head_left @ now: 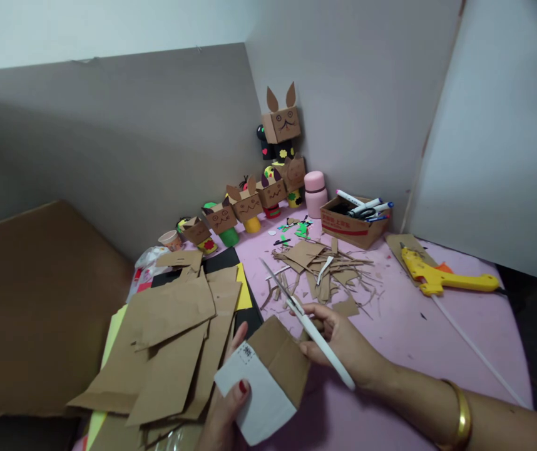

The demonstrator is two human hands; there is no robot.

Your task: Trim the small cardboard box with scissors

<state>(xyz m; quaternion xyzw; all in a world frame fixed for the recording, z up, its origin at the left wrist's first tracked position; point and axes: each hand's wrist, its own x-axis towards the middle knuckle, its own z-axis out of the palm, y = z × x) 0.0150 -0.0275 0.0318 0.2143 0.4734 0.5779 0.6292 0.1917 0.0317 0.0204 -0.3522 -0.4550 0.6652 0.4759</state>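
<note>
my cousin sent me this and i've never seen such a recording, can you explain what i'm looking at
There is no machine, just a person's two bare hands, seen from a camera worn on the head, looking forward and down. The left hand holds a piece of cardboard, partly white, partly brown. The right hand holds scissors with white handles. On the pink table are cardboard sheets, scraps, a yellow glue gun, a box of pens, a pink flask and box-headed animal figures.

Two hands (pixel 346 344), one pair of white scissors (pixel 327 354), six cardboard heads (pixel 284 127), one bottle (pixel 315 200)
</note>
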